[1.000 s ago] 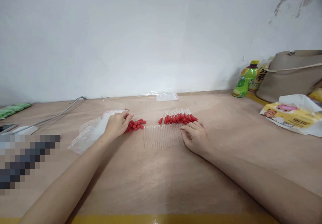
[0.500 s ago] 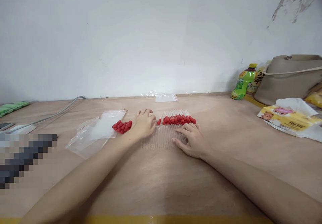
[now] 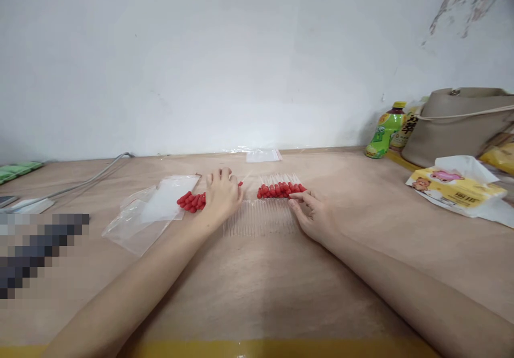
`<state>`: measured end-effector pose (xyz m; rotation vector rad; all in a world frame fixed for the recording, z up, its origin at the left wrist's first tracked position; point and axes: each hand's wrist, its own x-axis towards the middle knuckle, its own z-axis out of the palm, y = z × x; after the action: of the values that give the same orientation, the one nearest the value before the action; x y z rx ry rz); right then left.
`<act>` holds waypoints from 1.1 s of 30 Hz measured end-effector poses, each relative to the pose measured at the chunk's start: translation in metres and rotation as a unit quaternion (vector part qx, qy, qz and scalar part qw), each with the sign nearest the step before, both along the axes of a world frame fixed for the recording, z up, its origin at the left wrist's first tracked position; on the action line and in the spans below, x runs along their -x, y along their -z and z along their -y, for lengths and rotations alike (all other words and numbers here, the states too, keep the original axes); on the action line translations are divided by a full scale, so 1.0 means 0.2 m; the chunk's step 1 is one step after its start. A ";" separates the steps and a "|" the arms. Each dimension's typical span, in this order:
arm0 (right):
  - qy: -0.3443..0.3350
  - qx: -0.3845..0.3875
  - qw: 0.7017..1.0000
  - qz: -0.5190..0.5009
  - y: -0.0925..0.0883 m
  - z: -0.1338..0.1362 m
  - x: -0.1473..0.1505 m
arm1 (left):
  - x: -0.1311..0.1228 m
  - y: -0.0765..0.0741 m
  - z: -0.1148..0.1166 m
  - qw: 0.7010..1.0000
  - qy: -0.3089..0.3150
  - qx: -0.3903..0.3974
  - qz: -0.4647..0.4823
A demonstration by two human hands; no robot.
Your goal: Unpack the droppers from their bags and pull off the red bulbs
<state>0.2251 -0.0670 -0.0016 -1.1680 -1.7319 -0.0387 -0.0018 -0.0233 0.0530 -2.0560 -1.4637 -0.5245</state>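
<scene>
Droppers with clear thin tubes and red bulbs lie side by side in a row, some tubes pointing to the wall and others toward me. My left hand has its fingers curled around a single dropper, whose red bulb shows at the fingertips and whose tube slants up to the right. Just left of that hand is a bunch of red bulbs, partly covered by it. At the row's right end, the thumb and forefinger of my right hand close together on a red bulb; the exact hold is partly hidden.
A clear plastic bag lies to the left, and a small zip bag by the wall. A grey cable runs at the far left. On the right stand a green bottle, a beige bag and a yellow printed packet.
My left hand has moved slightly left, taking the single dropper from beside the row. My right hand's spread fingers have drawn together at the row's right end.
</scene>
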 end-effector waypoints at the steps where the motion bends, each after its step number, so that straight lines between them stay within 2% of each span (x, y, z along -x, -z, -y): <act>1: 0.001 -0.014 1.000 0.004 0.00 0.00 0.00 | 0.03 0.00 0.04 0.999 0.024 -0.045 -0.008; 4: -0.004 -0.058 0.997 0.050 -0.01 0.02 0.01 | 0.11 0.02 0.15 0.987 0.120 -0.106 -0.013; 7: -0.037 -0.085 0.988 0.127 -0.02 0.04 0.02 | 0.13 0.08 0.24 0.975 0.207 -0.085 0.013; 10: -0.083 -0.097 0.972 0.199 -0.02 0.05 0.03 | 0.11 0.14 0.28 0.962 0.257 -0.063 0.063; 14: -0.122 -0.099 0.960 0.234 -0.02 0.05 0.04 | 0.09 0.18 0.29 0.950 0.295 -0.050 0.088; 24: -0.149 -0.106 0.959 0.217 -0.03 0.07 0.07 | 0.06 0.18 0.27 0.931 0.359 0.048 0.041; 33: -0.187 -0.110 0.950 0.224 -0.01 0.07 0.10 | 0.04 0.19 0.27 0.907 0.418 0.012 0.054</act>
<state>0.2041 -0.0815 0.0008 -0.6837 -2.2610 -0.2777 -0.0097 -0.0777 0.0152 -2.6575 -0.5572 -0.9532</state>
